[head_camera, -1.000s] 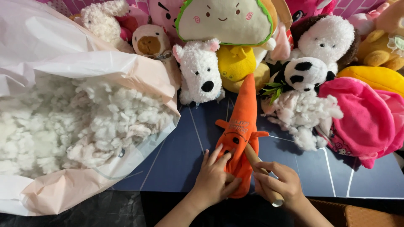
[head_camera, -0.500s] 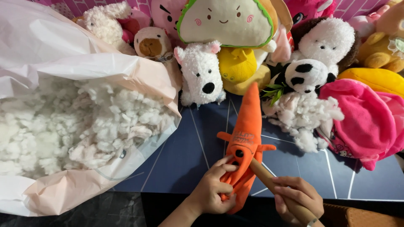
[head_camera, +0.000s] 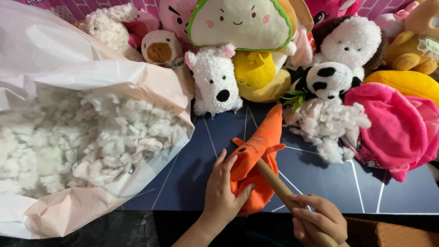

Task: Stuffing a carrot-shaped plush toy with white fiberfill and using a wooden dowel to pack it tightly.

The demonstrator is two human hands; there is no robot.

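An orange carrot plush toy (head_camera: 257, 151) lies on the dark blue mat (head_camera: 192, 174), tip pointing up toward the pile of toys. My left hand (head_camera: 222, 192) grips its lower end from the left side. My right hand (head_camera: 320, 222) holds a wooden stick (head_camera: 274, 180), whose far end is pushed into the carrot's open bottom. A loose clump of white stuffing (head_camera: 327, 126) lies just right of the carrot.
A large pale plastic bag (head_camera: 68, 73) full of white fibre stuffing (head_camera: 87, 137) fills the left. Several plush toys crowd the back: a white dog (head_camera: 215, 80), a sandwich-shaped cushion (head_camera: 240, 23), a panda (head_camera: 329, 80), a pink toy (head_camera: 395, 126).
The stick has slid further back out toward me and my right hand has dropped lower right. My left hand keeps hold of the carrot, which shifted slightly down.
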